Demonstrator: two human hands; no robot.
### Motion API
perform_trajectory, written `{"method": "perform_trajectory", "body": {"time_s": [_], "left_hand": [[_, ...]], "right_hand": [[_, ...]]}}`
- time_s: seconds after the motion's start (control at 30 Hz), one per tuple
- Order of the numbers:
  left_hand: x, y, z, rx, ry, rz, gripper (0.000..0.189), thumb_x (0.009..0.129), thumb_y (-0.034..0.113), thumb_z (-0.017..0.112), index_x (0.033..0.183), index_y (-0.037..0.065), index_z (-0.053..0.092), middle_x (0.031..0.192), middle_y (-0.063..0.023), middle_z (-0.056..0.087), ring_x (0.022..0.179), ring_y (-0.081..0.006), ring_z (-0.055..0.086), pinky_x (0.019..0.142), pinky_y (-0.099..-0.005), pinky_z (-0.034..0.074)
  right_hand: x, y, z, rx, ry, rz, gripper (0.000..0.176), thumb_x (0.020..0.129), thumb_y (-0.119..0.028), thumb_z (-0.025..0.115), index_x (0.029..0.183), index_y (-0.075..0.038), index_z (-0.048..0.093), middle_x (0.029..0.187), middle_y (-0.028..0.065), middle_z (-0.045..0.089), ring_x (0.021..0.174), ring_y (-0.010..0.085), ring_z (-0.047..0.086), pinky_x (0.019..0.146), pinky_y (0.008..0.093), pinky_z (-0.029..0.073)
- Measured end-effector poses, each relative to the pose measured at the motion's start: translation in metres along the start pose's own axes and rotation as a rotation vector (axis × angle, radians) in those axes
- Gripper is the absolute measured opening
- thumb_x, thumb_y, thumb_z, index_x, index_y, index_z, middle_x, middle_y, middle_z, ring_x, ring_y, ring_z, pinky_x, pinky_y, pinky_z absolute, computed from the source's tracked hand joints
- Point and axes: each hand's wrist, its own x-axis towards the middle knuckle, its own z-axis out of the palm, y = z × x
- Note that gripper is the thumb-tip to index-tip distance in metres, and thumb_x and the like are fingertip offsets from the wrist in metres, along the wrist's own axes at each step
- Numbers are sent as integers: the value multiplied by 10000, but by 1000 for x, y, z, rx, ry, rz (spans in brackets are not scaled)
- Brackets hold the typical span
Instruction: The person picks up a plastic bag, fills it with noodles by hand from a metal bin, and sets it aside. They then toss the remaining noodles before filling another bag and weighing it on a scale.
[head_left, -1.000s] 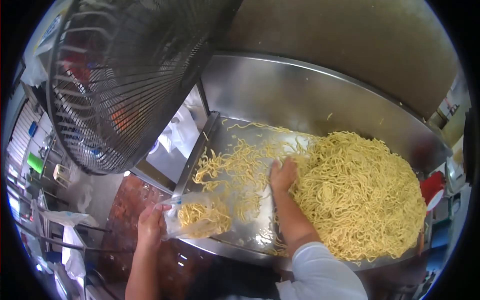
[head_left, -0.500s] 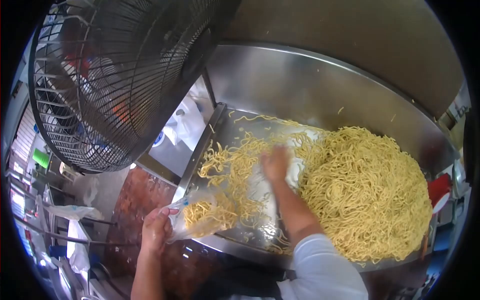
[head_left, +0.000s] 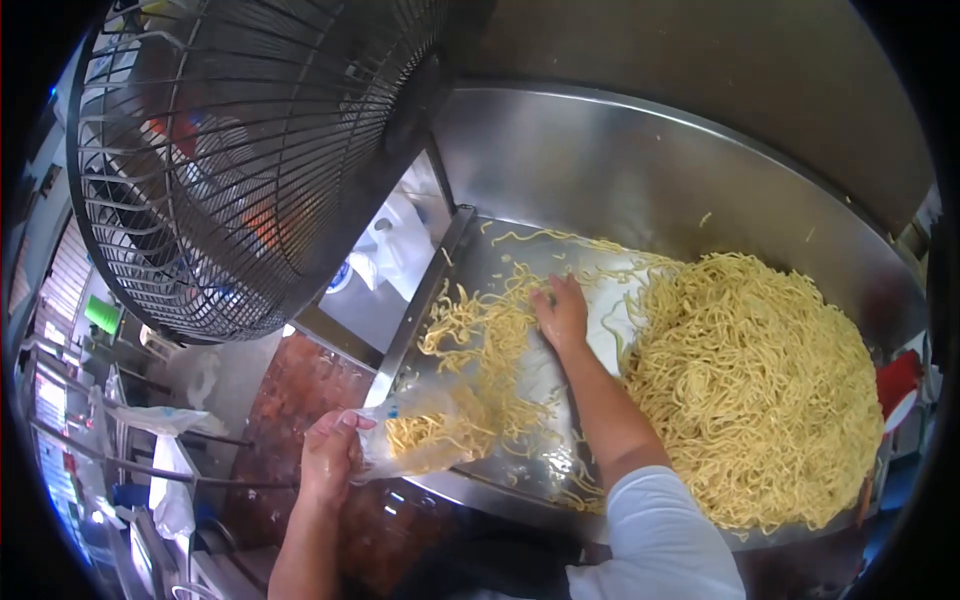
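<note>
My left hand (head_left: 333,447) is closed on the edge of a clear plastic bag (head_left: 375,455), which holds a portion of yellow noodles (head_left: 422,434). The bag rests over the near left rim of a stainless steel tray (head_left: 452,262). Over the tray, my right hand (head_left: 564,314) reaches down at the edge of a thin layer of loose noodles (head_left: 500,345). Its thumb and fingers are apart, with the fingertips beside the strands. A large heap of noodles (head_left: 750,390) fills the tray's right side, to the right of my right forearm.
A big wire-caged fan (head_left: 240,180) takes up the upper left. Beyond the tray's left rim, white plastic bags (head_left: 395,245) lie on a metal surface. A tall steel wall (head_left: 640,160) backs the tray. Below left are wet red floor tiles (head_left: 300,390) and a rail with hanging plastic (head_left: 172,490).
My right hand has moved slightly up from a blurred sweep over the tray and now shows clearly beside the loose noodles. My left hand still holds the bag; the whole view has shifted slightly.
</note>
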Motion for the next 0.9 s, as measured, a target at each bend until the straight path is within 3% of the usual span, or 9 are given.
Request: {"method": "perform_trajectory", "body": {"time_s": [0.1,0.27,0.33,0.4,0.47,0.53,0.7,0.83,0.9], "left_hand": [[-4,0,1,27,53,-34,257,964,272,583,887,40,660,531,68,392,460,-39,301,452,-224,225],[-10,-1,-6,48,69,-56,250,964,265,588,893,40,671,542,69,396,469,-38,308,456,-219,228],[-8,-3,-8,15,67,-31,241,964,256,588,896,41,673,544,72,398,470,-35,310,455,-214,232],[-6,-3,-12,24,70,-37,237,965,253,586,896,43,673,544,73,399,468,-33,311,451,-213,236],[-6,-6,-17,26,74,-55,234,965,251,585,896,46,674,544,74,400,467,-32,312,447,-212,239],[-2,-9,-24,-30,66,-34,231,965,254,585,887,54,671,537,75,393,451,-32,310,431,-214,241],[7,2,-14,-113,-3,-49,251,996,265,536,833,83,591,493,65,353,374,-47,273,371,-239,193],[13,16,16,-140,-134,-64,238,1005,248,519,843,83,574,496,67,341,372,-46,262,359,-239,180],[9,28,31,-175,-161,-67,234,1011,252,504,866,84,577,497,65,333,368,-51,258,358,-242,183]], "right_hand": [[4,-13,45,-180,65,-85,607,849,-536,624,1260,-88,618,1387,276,478,1344,395,399,1139,525,246],[-21,-77,97,35,-308,-299,494,811,-484,681,1197,-176,673,1364,173,503,1348,355,391,1162,519,188],[-36,-80,109,34,-418,-577,409,777,-425,703,1090,-162,721,1294,173,571,1290,353,451,1139,548,238],[-44,-71,101,98,-447,-614,342,758,-361,706,1019,-143,736,1258,168,586,1269,339,471,1119,544,283],[-50,-57,65,11,-785,-633,350,742,-379,713,986,-128,736,1247,162,593,1266,335,474,1110,540,303],[-70,-42,16,62,-817,-561,443,727,-418,724,1056,-122,715,1320,170,547,1291,358,446,1085,541,328],[-141,-34,-58,-248,-495,-728,583,723,-412,739,1218,-120,637,1423,169,462,1303,387,424,1069,516,331],[-142,-42,-16,-71,-527,-633,517,702,-309,746,1177,-129,652,1392,131,494,1302,361,433,1043,514,370],[-139,-47,4,-141,-508,-519,412,689,-243,753,1076,-120,679,1265,126,576,1161,352,543,925,483,453]]}}
